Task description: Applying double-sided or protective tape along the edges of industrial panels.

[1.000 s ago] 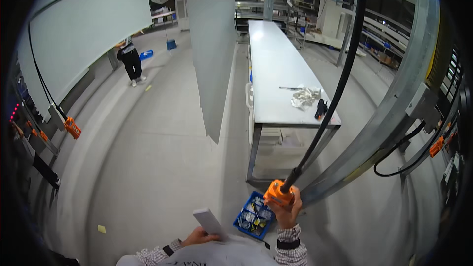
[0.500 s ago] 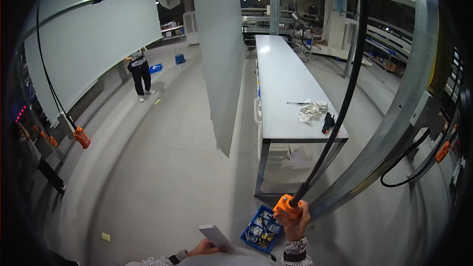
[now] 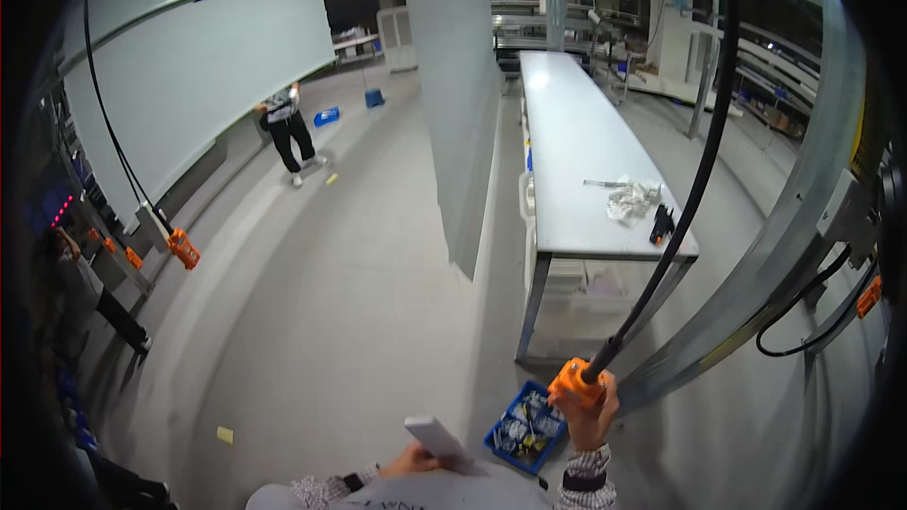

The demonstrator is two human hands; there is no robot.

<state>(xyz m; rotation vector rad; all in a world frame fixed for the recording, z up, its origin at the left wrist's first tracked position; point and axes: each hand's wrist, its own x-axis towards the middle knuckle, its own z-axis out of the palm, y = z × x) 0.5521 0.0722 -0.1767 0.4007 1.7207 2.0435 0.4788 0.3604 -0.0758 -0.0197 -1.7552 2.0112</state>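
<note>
An orange pendant control box hangs on a thick black cable. My right hand is wrapped round it from below and the right side; the fingers' far side is hidden. Low in the middle, my left hand is closed on a pale, flat, bar-shaped piece, tilted with its end pointing away from me. The lower part of that piece is hidden. On the floor just left of my right hand is a blue bin with compartments of small parts.
Ahead on the right stands a long white table with crumpled paper and a black handheld tool. A tall grey panel hangs beside it. Another orange pendant hangs left. One person stands behind a large pale sheet.
The view has turned slightly left and down, so the scene sits farther right and higher. Both hands keep their holds. The distant person's arms and feet have shifted.
</note>
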